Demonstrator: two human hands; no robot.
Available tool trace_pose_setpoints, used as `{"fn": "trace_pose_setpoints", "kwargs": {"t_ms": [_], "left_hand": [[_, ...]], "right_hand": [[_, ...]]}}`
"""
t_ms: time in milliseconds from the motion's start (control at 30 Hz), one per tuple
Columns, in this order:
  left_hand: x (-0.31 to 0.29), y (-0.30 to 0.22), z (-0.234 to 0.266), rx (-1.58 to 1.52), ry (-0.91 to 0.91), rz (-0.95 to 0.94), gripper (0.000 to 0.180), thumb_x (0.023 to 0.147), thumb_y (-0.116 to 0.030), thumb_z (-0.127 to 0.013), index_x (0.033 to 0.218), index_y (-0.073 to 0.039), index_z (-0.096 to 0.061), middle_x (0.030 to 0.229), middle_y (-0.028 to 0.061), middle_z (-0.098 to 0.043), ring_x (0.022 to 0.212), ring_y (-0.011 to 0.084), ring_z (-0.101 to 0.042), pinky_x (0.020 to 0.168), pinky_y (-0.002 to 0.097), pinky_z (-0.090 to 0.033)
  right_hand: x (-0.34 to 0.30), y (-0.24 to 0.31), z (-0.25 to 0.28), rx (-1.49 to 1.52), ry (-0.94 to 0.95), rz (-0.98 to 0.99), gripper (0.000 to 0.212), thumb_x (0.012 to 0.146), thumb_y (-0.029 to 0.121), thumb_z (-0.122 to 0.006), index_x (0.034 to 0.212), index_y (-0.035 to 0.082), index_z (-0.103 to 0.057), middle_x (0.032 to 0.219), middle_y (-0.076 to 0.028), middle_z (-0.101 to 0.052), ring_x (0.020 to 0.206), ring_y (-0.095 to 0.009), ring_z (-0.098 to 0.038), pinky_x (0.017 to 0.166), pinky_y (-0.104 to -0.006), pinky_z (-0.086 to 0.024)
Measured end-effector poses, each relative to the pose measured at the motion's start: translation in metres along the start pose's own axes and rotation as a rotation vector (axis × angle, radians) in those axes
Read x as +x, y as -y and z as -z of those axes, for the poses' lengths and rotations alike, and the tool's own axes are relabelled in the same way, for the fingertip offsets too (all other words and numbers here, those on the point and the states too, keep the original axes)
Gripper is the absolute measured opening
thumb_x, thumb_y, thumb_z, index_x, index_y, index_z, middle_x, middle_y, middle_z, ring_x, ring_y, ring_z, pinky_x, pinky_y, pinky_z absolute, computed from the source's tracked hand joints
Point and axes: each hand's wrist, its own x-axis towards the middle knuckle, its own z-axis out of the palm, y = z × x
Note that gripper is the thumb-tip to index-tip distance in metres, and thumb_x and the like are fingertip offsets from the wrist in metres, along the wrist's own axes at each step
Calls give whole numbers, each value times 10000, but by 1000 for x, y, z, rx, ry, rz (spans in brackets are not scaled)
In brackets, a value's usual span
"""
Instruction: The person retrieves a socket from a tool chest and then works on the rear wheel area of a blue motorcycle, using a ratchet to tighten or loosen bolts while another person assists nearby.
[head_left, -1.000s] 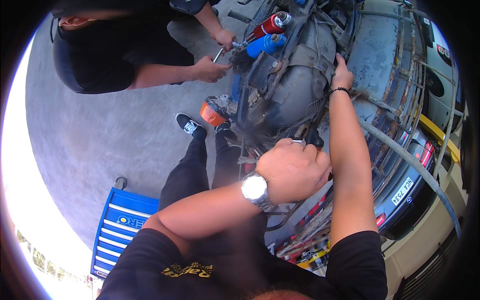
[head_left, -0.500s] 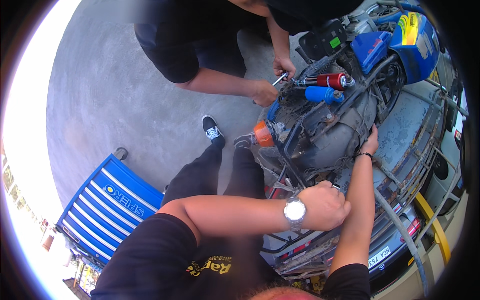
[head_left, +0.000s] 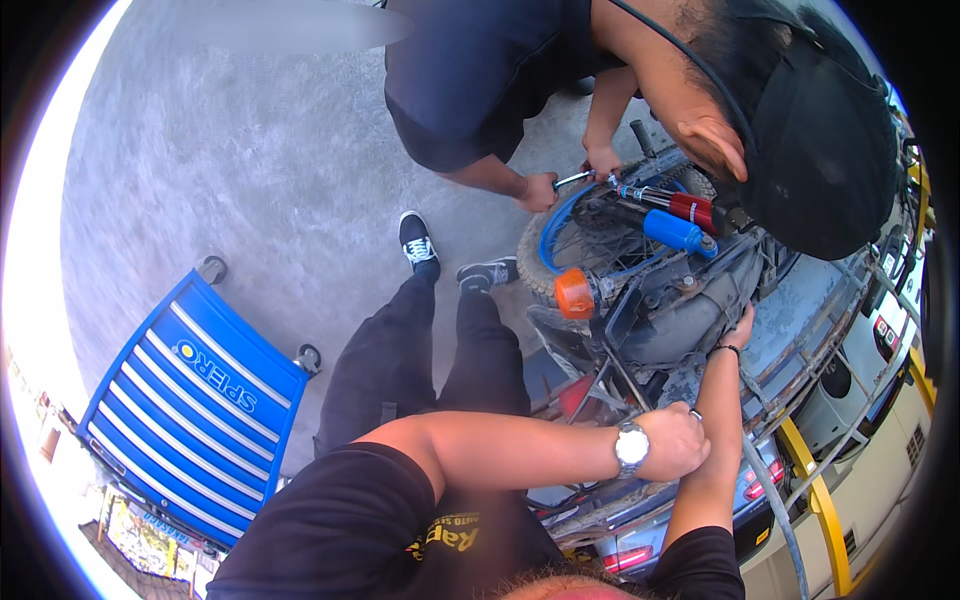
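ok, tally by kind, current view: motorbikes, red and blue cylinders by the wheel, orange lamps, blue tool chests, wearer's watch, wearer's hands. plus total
Motorbike: 1
Cylinders: 2, red cylinder and blue cylinder
Orange lamp: 1
Blue tool chest: 1
Watch: 1
Wearer's hands: 2, left hand and right hand
Total: 8
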Motion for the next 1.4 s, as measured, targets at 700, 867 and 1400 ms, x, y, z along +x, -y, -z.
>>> {"fn": "trace_pose_setpoints", "kwargs": {"t_ms": [700, 867, 1400], "left_hand": [[5, -3, 9, 14, 122, 44, 187, 900, -227, -631, 902, -45, -675, 808, 116, -704, 777, 289, -712, 759, 422, -516], [6, -4, 9, 95, 46, 24, 235, 932, -297, -665, 879, -68, -652, 774, 98, -666, 667, 268, -684, 724, 404, -516], [16, -7, 7, 230, -81, -26, 269, 859, -298, -773, 727, -127, -612, 661, 3, -541, 585, 182, -606, 571, 353, -475]], "right_hand": [[15, -15, 7, -59, -121, 109, 622, 901, 396, -750, 1194, -150, -702, 1235, -195, -738, 1090, -266, -691, 975, -366, -510], [22, -23, 7, -316, -266, 185, 840, 795, 541, -787, 1190, -193, -683, 1231, -271, -724, 1145, -363, -670, 1033, -425, -477], [-24, 7, -23, -486, -425, 69, 856, 774, 563, -814, 1172, -180, -665, 1241, -314, -693, 1197, -411, -643, 1062, -432, -457]]}}
